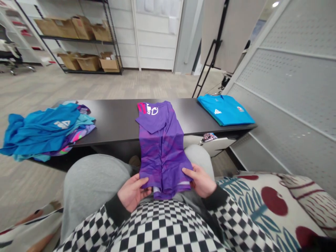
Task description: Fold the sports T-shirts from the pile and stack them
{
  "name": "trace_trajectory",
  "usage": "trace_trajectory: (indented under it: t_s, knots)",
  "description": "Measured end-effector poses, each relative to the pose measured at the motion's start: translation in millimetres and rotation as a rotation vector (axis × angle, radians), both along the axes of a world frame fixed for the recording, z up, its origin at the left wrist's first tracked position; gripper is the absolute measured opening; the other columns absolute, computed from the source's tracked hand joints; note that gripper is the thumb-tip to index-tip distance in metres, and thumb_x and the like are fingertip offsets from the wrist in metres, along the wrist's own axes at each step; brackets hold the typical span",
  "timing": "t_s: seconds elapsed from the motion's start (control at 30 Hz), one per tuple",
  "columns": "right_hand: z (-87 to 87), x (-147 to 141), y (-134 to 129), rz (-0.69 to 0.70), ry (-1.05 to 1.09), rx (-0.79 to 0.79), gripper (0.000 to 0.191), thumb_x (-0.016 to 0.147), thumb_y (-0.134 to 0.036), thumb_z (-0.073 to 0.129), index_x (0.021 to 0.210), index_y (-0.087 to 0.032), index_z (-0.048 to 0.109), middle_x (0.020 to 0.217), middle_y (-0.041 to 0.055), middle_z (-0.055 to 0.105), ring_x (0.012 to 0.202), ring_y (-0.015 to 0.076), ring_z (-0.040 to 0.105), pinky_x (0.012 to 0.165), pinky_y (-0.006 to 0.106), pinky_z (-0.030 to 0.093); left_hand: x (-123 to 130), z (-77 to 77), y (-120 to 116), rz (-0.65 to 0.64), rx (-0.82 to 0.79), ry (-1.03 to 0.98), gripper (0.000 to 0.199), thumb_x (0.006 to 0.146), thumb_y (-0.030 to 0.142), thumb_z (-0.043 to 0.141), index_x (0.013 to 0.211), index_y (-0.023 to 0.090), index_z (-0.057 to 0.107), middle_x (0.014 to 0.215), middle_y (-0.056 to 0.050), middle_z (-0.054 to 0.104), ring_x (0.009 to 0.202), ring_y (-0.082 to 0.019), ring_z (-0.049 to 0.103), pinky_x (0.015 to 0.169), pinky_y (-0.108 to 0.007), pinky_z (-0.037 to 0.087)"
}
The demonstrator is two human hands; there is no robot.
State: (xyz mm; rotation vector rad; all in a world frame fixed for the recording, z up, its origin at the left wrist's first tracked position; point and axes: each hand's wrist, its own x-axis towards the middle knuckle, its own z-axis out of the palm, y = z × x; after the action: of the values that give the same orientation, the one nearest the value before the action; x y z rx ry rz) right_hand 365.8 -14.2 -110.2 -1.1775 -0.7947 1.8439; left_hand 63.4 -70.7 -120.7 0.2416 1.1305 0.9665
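A purple T-shirt (162,150), its sides folded inward, lies partly on the dark table and hangs over the front edge toward my lap. One sleeve with a white print and a pink patch rests on the tabletop. My left hand (133,190) pinches the hem's left corner, thumb on top. At the hem's right corner, my right hand (201,180) grips the cloth the same way. The hem is held up just above my lap, with a lighter inner layer peeking out between the hands.
On the table (115,120), a loose heap of shirts (44,129) spills over the left end. A neat stack of folded blue shirts (225,110) sits at the right end. Beyond stands a shelf with cardboard boxes (89,63); a grey partition (296,80) rises on the right.
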Motion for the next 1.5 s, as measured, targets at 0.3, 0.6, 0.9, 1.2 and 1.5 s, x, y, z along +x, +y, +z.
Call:
trace_trajectory:
  t_s: [0.3, 0.6, 0.9, 1.2, 1.5]
  knots:
    - [39.6, 25.5, -11.1, -0.008, -0.071, 0.079, 0.054, 0.079, -0.042, 0.105, 0.129, -0.039, 0.084, 0.092, 0.0022, 0.083, 0.071, 0.0204, 0.074, 0.066, 0.033, 0.063, -8.4, 46.6, -9.4, 0.069, 0.168, 0.234, 0.073, 0.071, 0.042, 0.103, 0.134, 0.026, 0.069, 0.11, -0.007, 0.087, 0.086, -0.027, 0.084, 0.074, -0.039, 0.072]
    - [84.0, 41.1, 38.5, 0.057, 0.032, 0.157, 0.051, 0.078, -0.04, 0.101, 0.127, -0.036, 0.089, 0.114, 0.0119, 0.085, 0.092, 0.0274, 0.082, 0.082, 0.041, 0.066, -47.3, 80.9, 40.9, -0.023, 0.433, 0.357, 0.039, 0.078, 0.049, 0.102, 0.103, 0.021, 0.09, 0.096, -0.012, 0.084, 0.082, -0.028, 0.081, 0.067, -0.036, 0.072]
    - [117.3, -39.2, 300.8, 0.016, 0.079, 0.383, 0.036, 0.086, -0.026, 0.082, 0.122, -0.024, 0.078, 0.114, 0.0081, 0.086, 0.103, 0.0243, 0.083, 0.102, 0.041, 0.069, -71.5, 116.3, 307.2, 0.1, 0.513, 0.16, 0.03, 0.095, 0.014, 0.079, 0.125, 0.012, 0.075, 0.107, -0.014, 0.082, 0.08, -0.021, 0.081, 0.08, -0.04, 0.073]
    - [42.5, -77.3, 405.0, -0.264, 0.202, 0.167, 0.037, 0.091, -0.017, 0.076, 0.122, -0.029, 0.058, 0.126, 0.0119, 0.081, 0.112, 0.0266, 0.085, 0.099, 0.048, 0.073, -82.9, 58.3, 394.1, 0.287, 0.441, 0.295, 0.062, 0.094, 0.021, 0.078, 0.152, 0.024, 0.056, 0.128, -0.015, 0.078, 0.105, -0.024, 0.083, 0.106, -0.048, 0.068]
    - [63.5, -30.7, 304.4, 0.152, -0.499, 0.967, 0.04, 0.11, -0.045, 0.07, 0.147, -0.031, 0.074, 0.142, 0.0105, 0.082, 0.137, 0.0314, 0.077, 0.127, 0.058, 0.055, -51.8, 50.1, 249.9, -0.448, 1.239, 1.423, 0.06, 0.107, 0.033, 0.061, 0.167, 0.027, 0.061, 0.172, -0.011, 0.063, 0.162, -0.03, 0.056, 0.14, -0.052, 0.039]
